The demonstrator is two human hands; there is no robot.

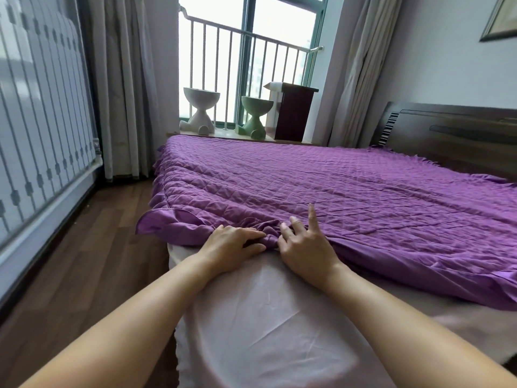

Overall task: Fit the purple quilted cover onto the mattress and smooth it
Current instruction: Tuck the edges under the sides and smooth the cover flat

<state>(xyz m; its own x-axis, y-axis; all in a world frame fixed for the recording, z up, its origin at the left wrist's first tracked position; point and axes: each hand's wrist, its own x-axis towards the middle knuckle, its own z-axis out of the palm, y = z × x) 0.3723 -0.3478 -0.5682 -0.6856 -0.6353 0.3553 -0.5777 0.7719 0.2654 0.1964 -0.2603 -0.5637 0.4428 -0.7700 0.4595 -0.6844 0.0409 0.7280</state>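
Cover: spread quilted side up over most of the bed, reaching the far edge by the window and the headboard side. Its near edge stops short and is bunched where the two hands meet, so the near corner is not yet wrapped.
Frill: lies flopped on top at the near left corner instead of hanging down the side, which suggests the cover sits too far up the bed.
Mattress: its white surface is bare at the near end, the part left to cover.
Left hand: fingers above and thumb below are clamped on the gathered edge, probably to draw it toward the person.
Right hand: just beside the left, with curled fingers dug into the same bunch and the index finger lifted free. Two grips this close together would pull the slack evenly.
Headboard: dark wood on the right, with the cover's far fringe lying near it.
Sill figures: one white and one green, standing under the window beyond the cover's far edge.
Floor: dark boards along the bed's left side, leaving room for the frill to drop.
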